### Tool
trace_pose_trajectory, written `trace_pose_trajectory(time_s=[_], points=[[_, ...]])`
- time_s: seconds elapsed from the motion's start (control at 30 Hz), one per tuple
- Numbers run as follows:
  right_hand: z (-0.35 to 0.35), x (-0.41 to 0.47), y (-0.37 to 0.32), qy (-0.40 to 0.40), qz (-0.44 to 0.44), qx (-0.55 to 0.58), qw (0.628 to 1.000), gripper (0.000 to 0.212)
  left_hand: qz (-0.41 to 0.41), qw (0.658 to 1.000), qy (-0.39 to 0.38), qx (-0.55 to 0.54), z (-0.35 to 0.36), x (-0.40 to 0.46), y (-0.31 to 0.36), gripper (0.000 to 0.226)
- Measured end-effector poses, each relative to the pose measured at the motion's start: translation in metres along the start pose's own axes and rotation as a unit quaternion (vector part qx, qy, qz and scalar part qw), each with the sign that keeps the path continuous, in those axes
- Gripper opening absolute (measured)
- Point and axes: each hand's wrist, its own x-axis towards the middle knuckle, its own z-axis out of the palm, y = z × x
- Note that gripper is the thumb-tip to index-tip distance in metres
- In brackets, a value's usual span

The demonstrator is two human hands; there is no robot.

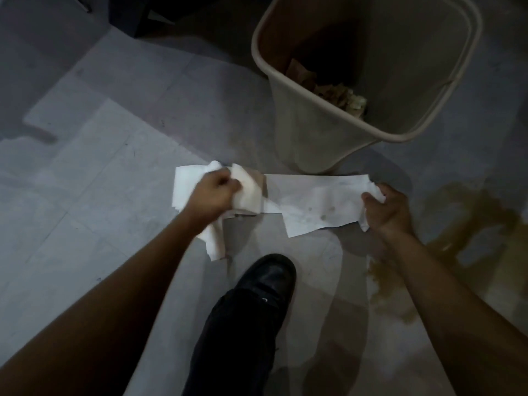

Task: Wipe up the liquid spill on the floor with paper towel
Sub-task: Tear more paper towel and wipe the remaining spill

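Head view looks steeply down at a grey tiled floor in dim light, with both bare forearms reaching forward. Left hand is curled round a bunched wad of paper towel, its fingers closed on the crumpled mass; part of that wad shows a faint tan stain, and a loose tail of it hangs down past the wrist. Right hand pinches the far end of a flatter sheet of the same white paper, fingers curled over its torn edge. Between the two hands the sheet is stretched out almost level, held above the floor, and a few small dark spots mark its middle. Whether the sheet and the wad are one joined piece or two cannot be told where they overlap.

Brownish liquid spill lies on the floor to the right, spreading under and beyond the right forearm, with a smaller patch nearer the person. No paper touches it.

Just beyond the paper stands a beige plastic waste bin, open-topped, with crumpled brown and pale scraps at its bottom. Below the hands, a black shoe and a dark trouser leg stand on the tiles between the two arms
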Motion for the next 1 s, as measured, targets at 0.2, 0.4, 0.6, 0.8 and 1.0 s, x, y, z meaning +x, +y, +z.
trace_pose_trajectory(time_s=[0.2, 0.4, 0.6, 0.8, 1.0], points=[[-0.06, 0.016, 0.009, 0.088, 0.07, -0.014, 0.994, 0.029, -0.131, 0.925, 0.172, -0.313, -0.086, -0.003, -0.019, 0.019], [-0.107, 0.018, 0.009, 0.179, 0.038, -0.027, 0.983, 0.04, -0.169, 0.914, 0.243, -0.277, -0.121, -0.008, -0.061, 0.031], [-0.067, -0.042, -0.052, 0.122, -0.043, -0.014, 0.991, 0.019, -0.192, 0.893, 0.392, -0.111, -0.132, -0.019, -0.096, 0.034], [0.06, -0.11, -0.123, 0.005, -0.122, 0.12, 0.985, 0.015, -0.142, 0.873, 0.467, 0.02, -0.131, -0.021, -0.091, 0.043], [0.147, -0.114, -0.139, -0.231, -0.148, -0.092, 0.957, 0.052, 0.022, 0.928, 0.315, 0.2, -0.066, -0.04, -0.069, 0.043]])
